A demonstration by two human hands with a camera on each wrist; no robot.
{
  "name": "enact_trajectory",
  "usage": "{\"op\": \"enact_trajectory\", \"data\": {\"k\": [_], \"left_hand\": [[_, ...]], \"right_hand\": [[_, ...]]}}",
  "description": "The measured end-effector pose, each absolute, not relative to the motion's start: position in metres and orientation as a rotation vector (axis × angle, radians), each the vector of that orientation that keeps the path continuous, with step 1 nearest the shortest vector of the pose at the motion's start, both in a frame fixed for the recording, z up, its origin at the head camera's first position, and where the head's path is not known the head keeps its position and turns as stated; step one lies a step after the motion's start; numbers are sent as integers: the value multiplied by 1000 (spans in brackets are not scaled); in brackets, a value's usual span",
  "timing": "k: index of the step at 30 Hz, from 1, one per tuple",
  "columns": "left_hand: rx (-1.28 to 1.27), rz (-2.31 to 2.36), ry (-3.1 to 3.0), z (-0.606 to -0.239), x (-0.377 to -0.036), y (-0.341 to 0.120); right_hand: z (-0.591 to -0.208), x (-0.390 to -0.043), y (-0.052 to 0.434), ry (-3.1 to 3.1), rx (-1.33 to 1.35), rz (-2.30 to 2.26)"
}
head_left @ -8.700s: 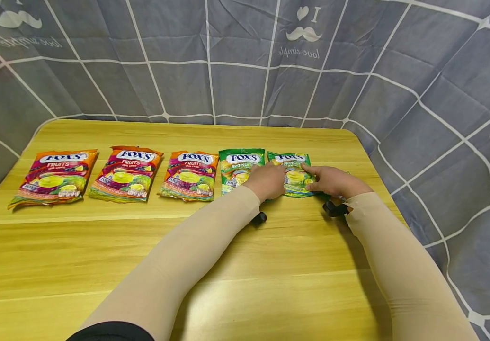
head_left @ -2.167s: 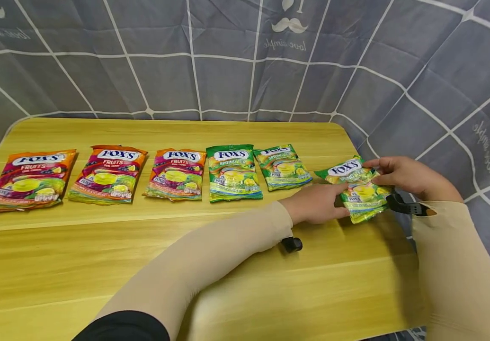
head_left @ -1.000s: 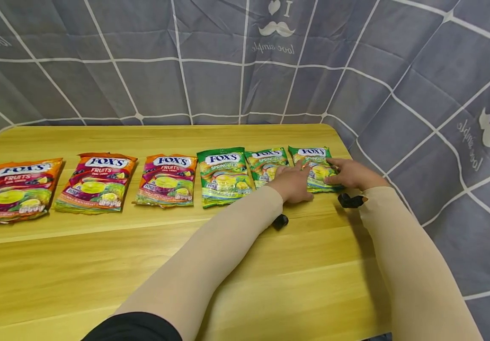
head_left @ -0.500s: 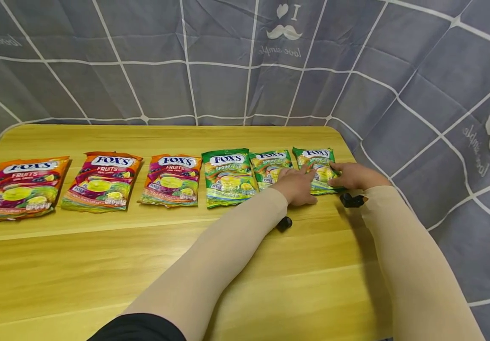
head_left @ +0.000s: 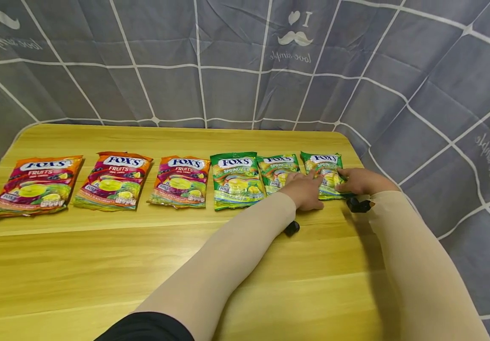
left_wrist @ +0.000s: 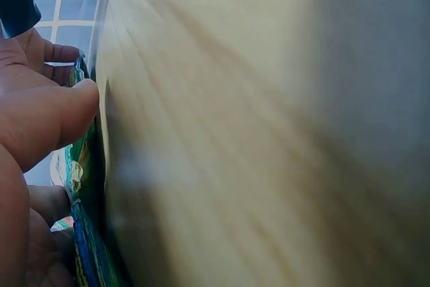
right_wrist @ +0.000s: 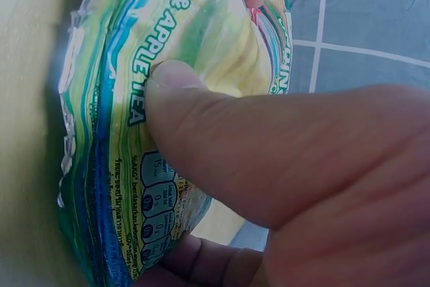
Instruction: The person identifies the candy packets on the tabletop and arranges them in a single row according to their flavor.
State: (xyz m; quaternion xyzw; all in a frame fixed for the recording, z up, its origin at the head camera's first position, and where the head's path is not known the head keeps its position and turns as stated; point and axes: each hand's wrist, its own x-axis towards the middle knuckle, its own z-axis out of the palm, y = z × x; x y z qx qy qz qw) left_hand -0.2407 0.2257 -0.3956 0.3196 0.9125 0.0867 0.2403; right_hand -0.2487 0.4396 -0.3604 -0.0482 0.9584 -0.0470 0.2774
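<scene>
A green Fox's Spring Tea candy bag [head_left: 329, 178] lies at the right end of a row of bags. My right hand [head_left: 366, 181] pinches its right edge; in the right wrist view the thumb [right_wrist: 201, 119] presses on the bag's printed front, fingers at its side. My left hand [head_left: 306, 191] lies over the gap between this bag and another green candy bag [head_left: 276, 171], its fingers spread and touching them, covering part of both. In the left wrist view the left thumb [left_wrist: 74, 109] rests by a green bag's edge [left_wrist: 84, 156]. A larger green candy bag [head_left: 237, 182] is further left.
Three orange-and-purple Fox's Fruits bags fill the row's left part: a left one [head_left: 36, 187], a middle one [head_left: 114, 182] and a right one [head_left: 181, 182]. The wooden table [head_left: 100, 270] meets a grey checked curtain [head_left: 227, 94] at the back and right.
The last green bag, held tilted in both hands over the table's right side, has been laid flat at the row's right end. In the last second the hands have hardly moved.
</scene>
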Motion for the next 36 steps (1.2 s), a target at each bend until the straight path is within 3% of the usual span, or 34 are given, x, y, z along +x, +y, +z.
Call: {"op": "enact_trajectory", "data": {"k": [36], "left_hand": [[879,195,2480,-394,-240,227]], "right_hand": [[-361,-249,437,2569,-96,-161]]}}
